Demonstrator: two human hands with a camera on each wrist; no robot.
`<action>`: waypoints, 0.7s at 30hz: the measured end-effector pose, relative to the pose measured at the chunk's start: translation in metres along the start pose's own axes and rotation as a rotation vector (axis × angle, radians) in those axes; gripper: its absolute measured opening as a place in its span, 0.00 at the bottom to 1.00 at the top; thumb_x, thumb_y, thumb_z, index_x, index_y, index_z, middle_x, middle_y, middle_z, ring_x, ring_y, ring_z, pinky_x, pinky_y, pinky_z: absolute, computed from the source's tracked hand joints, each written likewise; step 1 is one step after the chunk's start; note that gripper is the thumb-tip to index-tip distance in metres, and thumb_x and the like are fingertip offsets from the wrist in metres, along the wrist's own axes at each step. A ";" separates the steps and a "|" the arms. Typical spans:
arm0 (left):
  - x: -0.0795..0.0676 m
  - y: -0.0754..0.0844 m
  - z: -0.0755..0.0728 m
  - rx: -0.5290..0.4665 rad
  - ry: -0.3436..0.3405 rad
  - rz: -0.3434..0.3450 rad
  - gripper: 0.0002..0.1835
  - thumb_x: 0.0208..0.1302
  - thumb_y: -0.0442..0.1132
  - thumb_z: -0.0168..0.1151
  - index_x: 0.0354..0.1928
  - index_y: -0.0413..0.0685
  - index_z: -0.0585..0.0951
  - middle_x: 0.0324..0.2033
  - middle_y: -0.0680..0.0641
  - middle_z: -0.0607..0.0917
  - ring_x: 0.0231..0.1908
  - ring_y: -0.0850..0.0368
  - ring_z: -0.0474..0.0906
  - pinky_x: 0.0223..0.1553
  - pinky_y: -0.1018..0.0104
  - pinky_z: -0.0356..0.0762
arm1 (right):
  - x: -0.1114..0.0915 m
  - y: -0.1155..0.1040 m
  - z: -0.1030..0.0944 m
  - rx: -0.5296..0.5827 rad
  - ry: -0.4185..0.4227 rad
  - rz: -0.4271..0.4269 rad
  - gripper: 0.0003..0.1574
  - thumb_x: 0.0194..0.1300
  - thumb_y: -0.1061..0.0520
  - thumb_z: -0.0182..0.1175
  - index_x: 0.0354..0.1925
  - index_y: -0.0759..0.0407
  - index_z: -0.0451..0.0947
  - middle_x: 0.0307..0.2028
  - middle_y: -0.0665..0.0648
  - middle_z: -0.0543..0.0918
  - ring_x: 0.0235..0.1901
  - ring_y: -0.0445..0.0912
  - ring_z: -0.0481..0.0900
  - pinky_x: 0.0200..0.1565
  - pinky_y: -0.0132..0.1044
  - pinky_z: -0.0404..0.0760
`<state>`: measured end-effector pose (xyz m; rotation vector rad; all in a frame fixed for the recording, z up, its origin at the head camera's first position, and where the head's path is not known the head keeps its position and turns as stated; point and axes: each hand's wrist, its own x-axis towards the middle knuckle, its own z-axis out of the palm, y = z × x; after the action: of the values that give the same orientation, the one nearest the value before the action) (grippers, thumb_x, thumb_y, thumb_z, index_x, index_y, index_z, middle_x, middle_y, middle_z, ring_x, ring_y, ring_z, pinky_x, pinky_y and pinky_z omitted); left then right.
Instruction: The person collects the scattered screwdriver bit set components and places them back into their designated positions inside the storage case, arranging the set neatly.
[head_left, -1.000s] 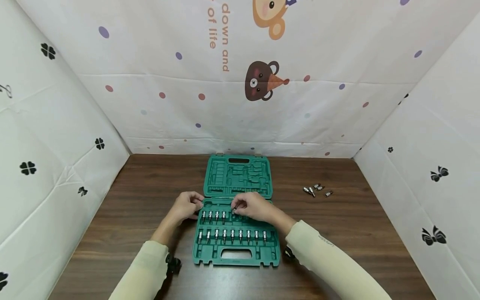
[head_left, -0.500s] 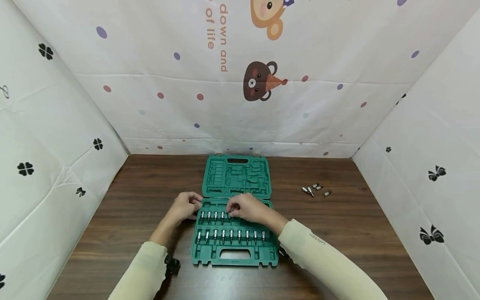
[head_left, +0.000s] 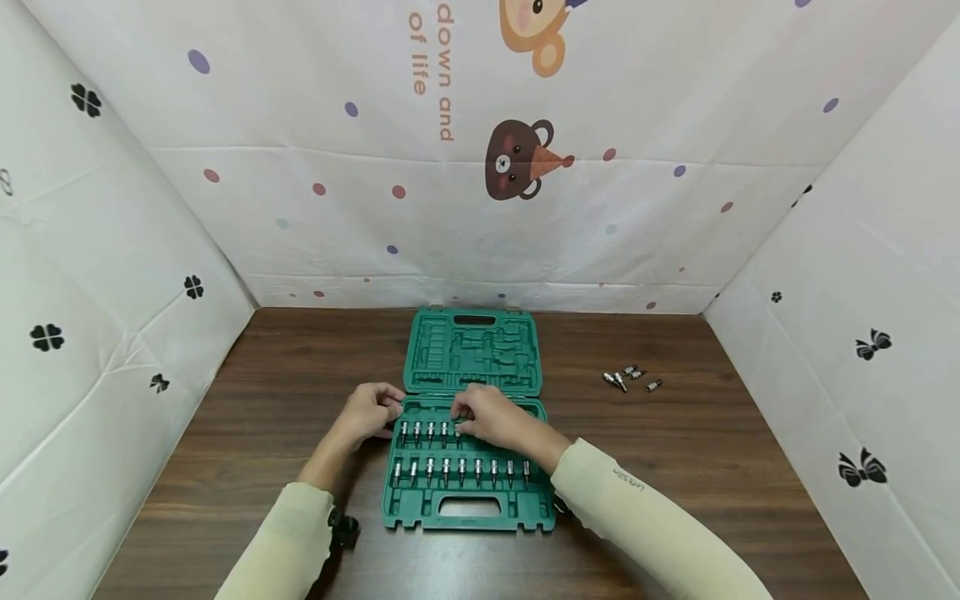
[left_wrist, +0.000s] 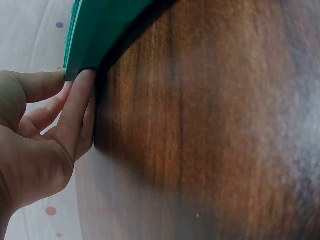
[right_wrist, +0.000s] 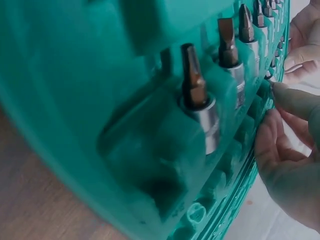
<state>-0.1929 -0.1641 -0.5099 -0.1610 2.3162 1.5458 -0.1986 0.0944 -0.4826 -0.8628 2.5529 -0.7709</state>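
Note:
A green plastic socket case (head_left: 525,508) lies unfolded on the table, its lid (head_left: 431,333) toward the back. My left hand (head_left: 372,411) pinches the case's left edge between thumb and fingers, seen close in the left wrist view at the green wall (left_wrist: 100,40). With its fingertips, my right hand (head_left: 487,414) pinches a small silver bit socket (head_left: 458,437) at the upper row, just right of several seated ones. Those fingertips partly hide it. A full front row of bit sockets (head_left: 462,472) runs nearer me; a bit socket with dark tip (right_wrist: 195,95) looms large in the right wrist view.
Several loose bit sockets (head_left: 618,381) lie on the brown wooden table (head_left: 637,467) to the right of the case. White patterned cloth (head_left: 315,233) walls off the back and both sides. The case lid stands close to the back cloth.
My right hand has moved slightly left along the upper row, bringing the bit socket beside the seated ones. The left hand stays at the case edge.

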 end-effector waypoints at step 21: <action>0.000 0.000 0.001 0.013 -0.011 0.002 0.10 0.75 0.28 0.56 0.54 0.34 0.80 0.42 0.38 0.80 0.40 0.49 0.81 0.36 0.55 0.88 | 0.008 -0.012 -0.001 0.019 0.023 0.176 0.11 0.62 0.59 0.75 0.40 0.53 0.81 0.33 0.48 0.79 0.33 0.41 0.74 0.39 0.36 0.78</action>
<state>-0.1926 -0.1635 -0.5104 -0.1466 2.3183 1.5283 -0.1996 0.0820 -0.4757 -0.6158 2.5942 -0.7535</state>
